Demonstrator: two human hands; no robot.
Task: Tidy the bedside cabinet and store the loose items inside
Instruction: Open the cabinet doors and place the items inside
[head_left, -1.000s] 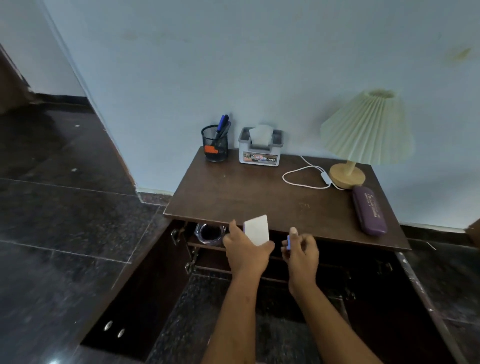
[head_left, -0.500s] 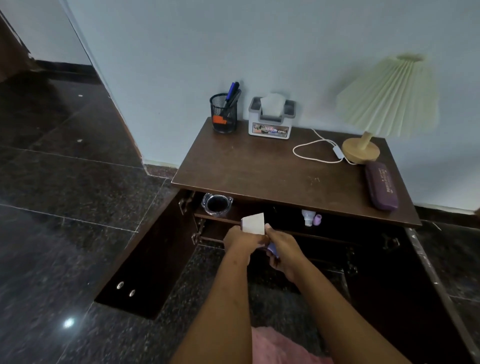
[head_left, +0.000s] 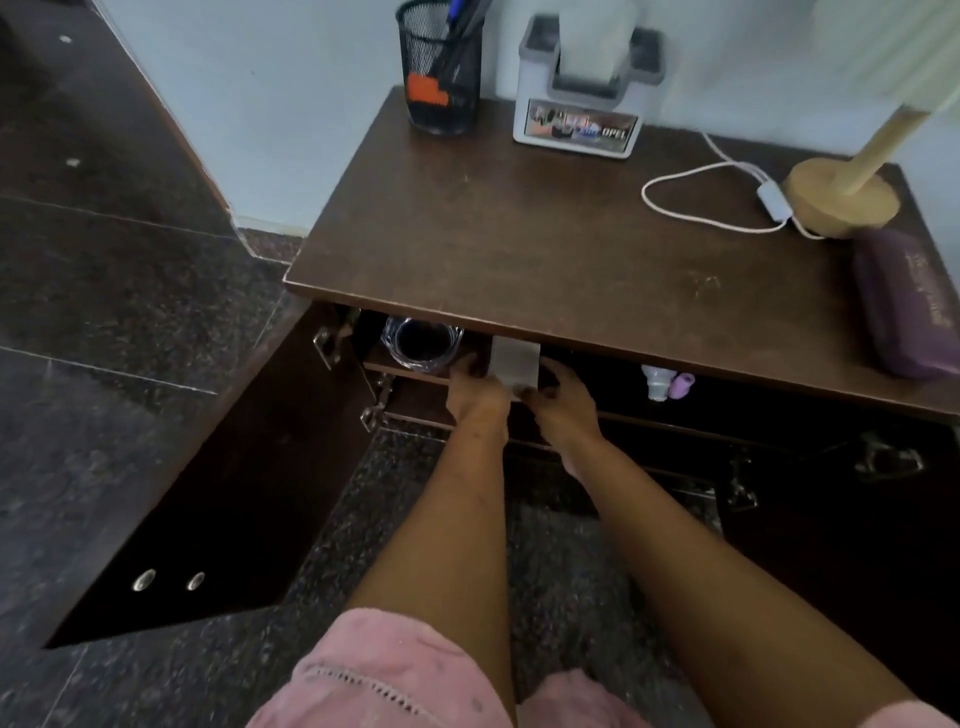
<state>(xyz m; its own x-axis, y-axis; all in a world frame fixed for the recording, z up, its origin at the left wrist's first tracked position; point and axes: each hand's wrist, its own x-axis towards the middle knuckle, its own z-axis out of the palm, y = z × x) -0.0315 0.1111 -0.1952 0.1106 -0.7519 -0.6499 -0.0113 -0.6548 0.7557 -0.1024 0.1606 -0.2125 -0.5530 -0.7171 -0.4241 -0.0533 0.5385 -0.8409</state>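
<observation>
Both cabinet (head_left: 249, 467) doors hang open. Left hand (head_left: 475, 392) and right hand (head_left: 563, 402) pinch a white card (head_left: 515, 361) just under the surface (head_left: 571, 244) edge. A jar (head_left: 422, 343) sits left of them, small bottles (head_left: 655, 382) to their right.

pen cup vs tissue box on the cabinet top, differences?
The pen cup is black mesh and round; the tissue box is pale, solid and boxy. The pen cup holds pens; the tissue box shows a white tissue. Both stand upright at the back of the cabinet top.
</observation>
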